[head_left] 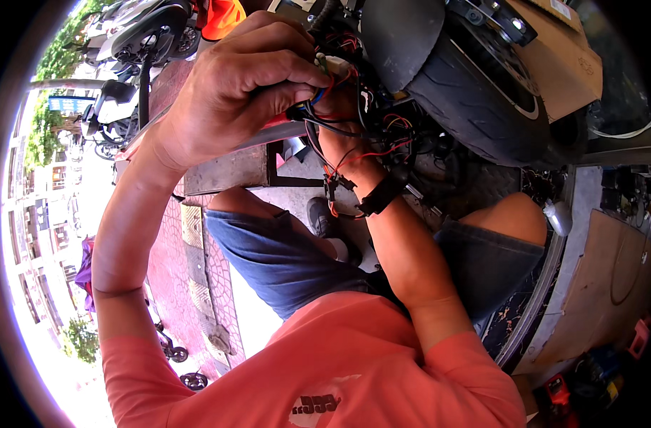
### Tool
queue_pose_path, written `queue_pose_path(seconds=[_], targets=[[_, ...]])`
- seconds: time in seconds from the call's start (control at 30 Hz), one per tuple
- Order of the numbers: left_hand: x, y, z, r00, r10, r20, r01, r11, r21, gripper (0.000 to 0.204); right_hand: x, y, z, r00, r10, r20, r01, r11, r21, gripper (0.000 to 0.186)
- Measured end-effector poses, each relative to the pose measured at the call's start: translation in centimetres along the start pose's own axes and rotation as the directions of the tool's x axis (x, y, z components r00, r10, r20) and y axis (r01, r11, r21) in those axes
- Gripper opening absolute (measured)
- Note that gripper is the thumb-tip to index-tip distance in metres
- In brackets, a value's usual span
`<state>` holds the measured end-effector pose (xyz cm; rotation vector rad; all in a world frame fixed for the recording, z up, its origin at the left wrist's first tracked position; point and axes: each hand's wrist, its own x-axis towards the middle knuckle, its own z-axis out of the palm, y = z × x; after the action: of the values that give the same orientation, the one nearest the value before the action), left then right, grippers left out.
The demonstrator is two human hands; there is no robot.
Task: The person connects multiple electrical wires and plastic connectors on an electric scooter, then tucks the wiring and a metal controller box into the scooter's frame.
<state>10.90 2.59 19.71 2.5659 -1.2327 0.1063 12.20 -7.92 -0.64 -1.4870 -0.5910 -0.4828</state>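
Observation:
My left hand [250,82] is raised, thumb and forefinger pinched on thin coloured wires [318,95]. Beside its fingertips is a small white plug connector [337,65]. Just beneath the connector, my right hand [334,118] is closed about the same bunch of wires; its fingertips are partly hidden. A black band [384,192] circles the right wrist. Loose black and red wires with small black plugs [332,187] hang over that wrist. More of the wiring harness [400,132] spreads to the right, beside a black tyre [475,107].
A black mudguard [400,39] covers part of the wheel at the far right. Behind it stands a cardboard box [561,64]. A white bottle [557,217] is by my right knee. Parked motorbikes [150,36] and an orange cloth-like item [222,18] are at the far left.

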Motion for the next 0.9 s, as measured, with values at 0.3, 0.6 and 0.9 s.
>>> queue_pose_path(seconds=[0.3,0.6,0.9], targets=[[1.2,0.9,0.5,0.999,-0.025,-0.039,0.027,0.997,0.07,0.014,-1.4,1.0,0.9,1.0,-0.023,-0.018,0.019,0.982,-0.188,0.051],[1.3,0.9,1.1,0.974,-0.213,0.082,0.189,0.954,0.233,0.015,-2.5,-0.9,-0.3,0.964,0.241,-0.111,-0.173,0.887,0.429,0.053],[0.9,-0.1,1.4,0.993,-0.08,0.083,0.071,0.992,0.105,0.016,-5.3,-1.2,0.5,0.886,0.385,-0.26,-0.256,0.872,0.418,0.026]])
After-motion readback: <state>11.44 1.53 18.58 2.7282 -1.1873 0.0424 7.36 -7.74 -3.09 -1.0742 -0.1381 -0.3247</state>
